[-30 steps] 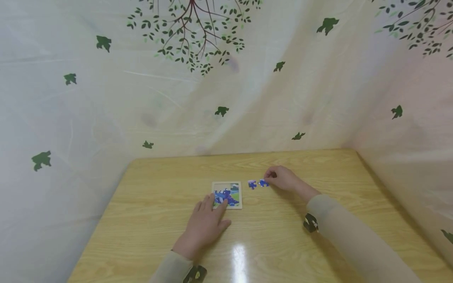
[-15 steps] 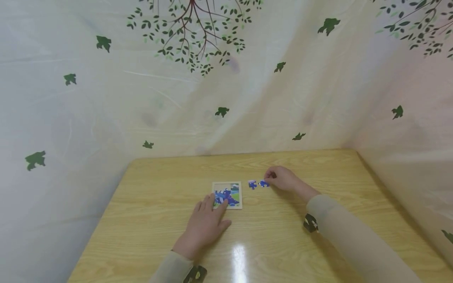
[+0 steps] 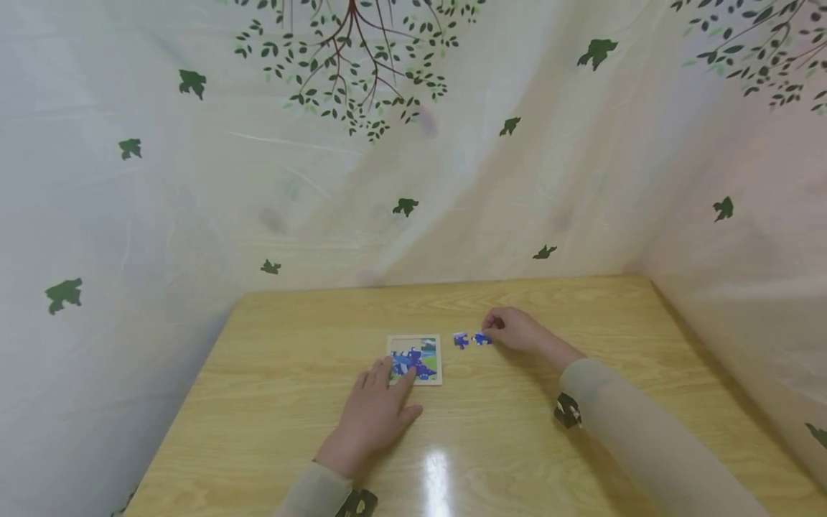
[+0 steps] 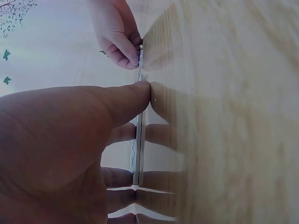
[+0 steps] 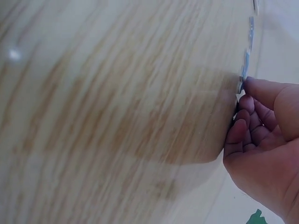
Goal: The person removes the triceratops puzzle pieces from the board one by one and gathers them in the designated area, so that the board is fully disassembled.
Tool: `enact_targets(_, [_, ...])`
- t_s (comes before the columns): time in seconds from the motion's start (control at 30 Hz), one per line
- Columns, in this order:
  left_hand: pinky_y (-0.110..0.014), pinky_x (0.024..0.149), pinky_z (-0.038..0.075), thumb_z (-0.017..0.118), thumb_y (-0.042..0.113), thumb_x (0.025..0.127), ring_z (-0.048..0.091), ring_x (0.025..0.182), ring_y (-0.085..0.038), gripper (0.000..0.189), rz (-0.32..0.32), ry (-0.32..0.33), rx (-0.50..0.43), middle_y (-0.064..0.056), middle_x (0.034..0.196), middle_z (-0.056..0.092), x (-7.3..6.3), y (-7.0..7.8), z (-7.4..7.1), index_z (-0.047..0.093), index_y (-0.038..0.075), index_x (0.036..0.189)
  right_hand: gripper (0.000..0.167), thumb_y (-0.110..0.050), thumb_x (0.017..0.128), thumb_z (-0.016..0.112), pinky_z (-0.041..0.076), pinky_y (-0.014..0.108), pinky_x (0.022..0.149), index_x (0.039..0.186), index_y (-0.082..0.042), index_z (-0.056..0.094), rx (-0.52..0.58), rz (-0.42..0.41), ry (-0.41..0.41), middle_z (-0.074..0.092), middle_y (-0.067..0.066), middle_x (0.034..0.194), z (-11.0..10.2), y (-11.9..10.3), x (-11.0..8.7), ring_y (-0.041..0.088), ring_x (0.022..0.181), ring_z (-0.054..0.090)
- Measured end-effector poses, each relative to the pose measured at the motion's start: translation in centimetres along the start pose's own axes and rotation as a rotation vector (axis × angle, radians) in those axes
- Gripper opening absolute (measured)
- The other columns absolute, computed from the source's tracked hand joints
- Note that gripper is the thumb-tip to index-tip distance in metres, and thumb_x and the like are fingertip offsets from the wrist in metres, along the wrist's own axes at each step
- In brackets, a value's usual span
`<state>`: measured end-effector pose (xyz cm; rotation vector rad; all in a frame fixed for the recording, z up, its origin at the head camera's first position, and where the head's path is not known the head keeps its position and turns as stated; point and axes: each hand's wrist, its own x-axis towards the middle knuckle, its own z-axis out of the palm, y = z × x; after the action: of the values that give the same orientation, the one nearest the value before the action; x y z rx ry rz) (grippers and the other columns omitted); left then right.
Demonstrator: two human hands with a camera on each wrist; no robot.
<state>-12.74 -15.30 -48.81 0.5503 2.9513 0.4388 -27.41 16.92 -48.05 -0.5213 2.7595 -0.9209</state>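
White glare (image 3: 436, 482) streaks the softly lit tabletop (image 3: 497, 438).

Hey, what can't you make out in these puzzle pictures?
Head view: the left hand covers part of the framed puzzle.
Head view: the right hand covers an edge of a loose piece, leaving its grip unclear.
Left wrist view: the framed puzzle is nearly edge-on, so its image is unreadable.
Head view: the bottom edge cuts off both sleeves.

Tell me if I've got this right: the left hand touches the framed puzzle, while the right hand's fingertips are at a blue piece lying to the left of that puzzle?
Not quite: the blue piece lies to the right of the framed puzzle, as the head view shows. The left hand does touch the puzzle, and the right hand's fingertips are at the piece.
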Motion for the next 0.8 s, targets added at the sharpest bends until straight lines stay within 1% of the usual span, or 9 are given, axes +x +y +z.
enact_targets(0.2, [-0.068,0.132,0.020,0.060,0.052,0.112,0.024,0.163,-0.051,0.068,-0.010,-0.018,-0.002,-0.030,0.177,0.026,-0.1,0.3,0.0,0.047,0.018,0.169,0.014,-0.017,0.110,0.069,0.057,0.051,0.099,0.114,-0.005,0.075,0.035,0.031,-0.014,0.073,0.005,0.105,0.0,0.4,-0.1,0.025,0.102,0.066])
enact_targets(0.3, [-0.068,0.132,0.021,0.060,0.052,0.111,0.024,0.163,-0.051,0.068,-0.008,-0.019,0.004,-0.030,0.177,0.026,-0.1,0.3,0.0,0.048,0.018,0.169,0.016,-0.018,0.110,0.069,0.057,0.052,0.102,0.118,-0.004,0.074,0.054,0.030,-0.018,0.074,0.006,0.107,-0.4,0.6,0.0,0.026,0.106,0.067])
enact_targets(0.4, [-0.068,0.131,0.021,0.060,0.052,0.111,0.025,0.163,-0.052,0.068,-0.009,-0.015,0.004,-0.030,0.176,0.026,-0.2,0.4,0.1,0.048,0.018,0.169,0.019,-0.017,0.110,0.069,0.057,0.053,0.102,0.121,-0.003,0.074,0.066,0.018,-0.007,0.074,0.007,0.110,-0.7,0.5,0.1,0.027,0.107,0.068])
enact_targets(0.53, [-0.068,0.131,0.021,0.061,0.051,0.111,0.025,0.162,-0.052,0.068,-0.009,-0.008,0.003,-0.030,0.176,0.026,-0.3,0.5,-0.1,0.048,0.017,0.168,0.020,-0.015,0.109,0.070,0.058,0.047,0.095,0.123,-0.002,0.075,0.062,0.004,0.024,0.073,0.007,0.108,-0.7,-0.2,0.4,0.025,0.102,0.067])
enact_targets(0.63, [-0.068,0.131,0.021,0.061,0.051,0.111,0.025,0.162,-0.052,0.067,-0.008,-0.004,0.002,-0.030,0.176,0.026,-0.4,0.6,-0.2,0.049,0.017,0.168,0.021,-0.015,0.109,0.071,0.056,0.041,0.087,0.125,-0.002,0.076,0.047,-0.013,0.030,0.071,0.006,0.104,-0.7,-1.2,0.6,0.022,0.096,0.063])
enact_targets(0.8, [-0.069,0.131,0.022,0.061,0.052,0.111,0.026,0.162,-0.052,0.068,-0.006,-0.002,0.008,-0.031,0.176,0.027,-0.3,0.5,-0.1,0.049,0.017,0.168,0.025,-0.011,0.106,0.074,0.054,0.035,0.080,0.129,0.001,0.075,0.036,-0.058,0.035,0.069,0.005,0.101,-0.4,-2.7,0.8,0.021,0.092,0.061])
